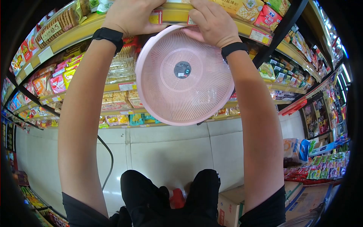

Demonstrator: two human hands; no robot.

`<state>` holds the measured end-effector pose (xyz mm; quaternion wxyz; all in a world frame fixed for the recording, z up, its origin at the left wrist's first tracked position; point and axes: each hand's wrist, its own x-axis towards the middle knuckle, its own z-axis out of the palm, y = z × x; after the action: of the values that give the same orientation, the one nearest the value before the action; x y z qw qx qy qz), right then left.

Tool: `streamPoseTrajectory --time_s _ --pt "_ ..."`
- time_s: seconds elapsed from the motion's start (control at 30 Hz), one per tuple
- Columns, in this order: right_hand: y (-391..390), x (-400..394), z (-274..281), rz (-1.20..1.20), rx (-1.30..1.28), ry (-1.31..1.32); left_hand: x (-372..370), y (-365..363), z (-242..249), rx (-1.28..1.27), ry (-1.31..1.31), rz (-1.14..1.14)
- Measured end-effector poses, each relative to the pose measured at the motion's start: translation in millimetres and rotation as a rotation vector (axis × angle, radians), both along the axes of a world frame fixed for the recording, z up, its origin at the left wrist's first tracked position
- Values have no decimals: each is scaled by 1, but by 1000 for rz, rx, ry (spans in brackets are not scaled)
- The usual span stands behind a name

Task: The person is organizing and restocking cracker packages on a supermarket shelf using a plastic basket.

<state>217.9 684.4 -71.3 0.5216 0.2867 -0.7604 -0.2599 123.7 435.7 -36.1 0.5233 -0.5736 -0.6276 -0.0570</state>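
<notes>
A pink plastic mesh basket (pixel 166 96), round and colander-like, tilts toward me in front of the shelves, with a dark round label (pixel 182 70) at the middle of its base. My right hand (pixel 214 23) is at its upper rim, thumb over the rim on the inside and the bent fingers outside it, against the shelf edge. My left hand (pixel 133 17) rests at the yellow shelf edge (pixel 174 17), its thumb stretched out close to the basket's upper left rim. The left fingers run past the top of the view, so I cannot tell what they hold.
Packaged snacks (pixel 124 62) fill the shelf tiers in front. Wrapped biscuits (pixel 56 28) lie upper left, and a red packet (pixel 267 17) upper right. Cardboard boxes (pixel 230 208) stand on the tiled floor at right, near a display of small packets (pixel 325 166). A dark cable (pixel 111 159) hangs at left.
</notes>
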Motion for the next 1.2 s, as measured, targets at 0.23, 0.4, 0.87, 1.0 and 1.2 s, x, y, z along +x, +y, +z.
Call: streamPoseTrajectory --time_s 0.23,0.4,0.87,1.0,1.2 --pt "1 0 -2 -2 -9 -2 -1 1 -1 -1 2 -13" --pt "0 0 0 -12 -7 4 -2 0 0 -6 7 -16" --pt "0 0 -1 -6 -15 -10 -3 0 -1 -12 -5 -7" --pt "0 0 -2 -5 -18 -14 -2 1 -1 -7 9 -15" --pt "0 1 -1 -15 -15 -17 -1 0 -2 -3 5 -18"
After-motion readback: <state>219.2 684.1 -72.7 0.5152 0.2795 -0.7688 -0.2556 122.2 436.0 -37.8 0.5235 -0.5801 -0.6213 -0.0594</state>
